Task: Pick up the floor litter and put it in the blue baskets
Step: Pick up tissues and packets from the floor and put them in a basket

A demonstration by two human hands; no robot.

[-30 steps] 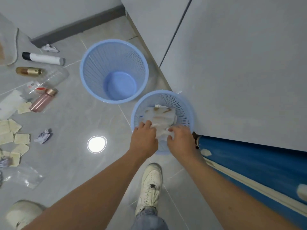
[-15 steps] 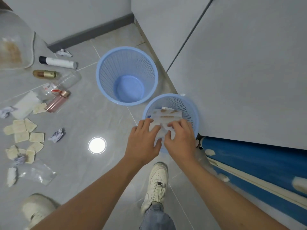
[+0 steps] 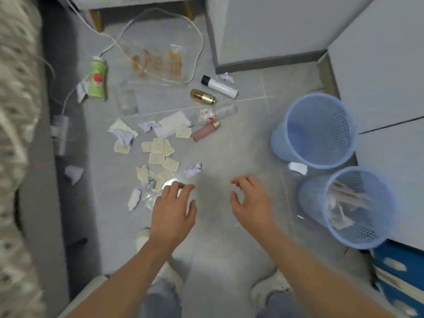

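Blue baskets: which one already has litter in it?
The nearer basket, bottom right by the blue cabinet: crumpled white paper lies inside. The farther basket shows only its bare blue bottom.

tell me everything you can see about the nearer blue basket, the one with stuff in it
The nearer basket is pale blue plastic, round, with a solid rim and perforated mesh walls that narrow toward the base. It looks upright on the grey tiled floor, beside the white cabinet; the wide lens makes it seem to lean. Crumpled white paper with brownish stains lies inside. The empty second basket sits close behind; whether they touch is unclear. Neither hand touches it.
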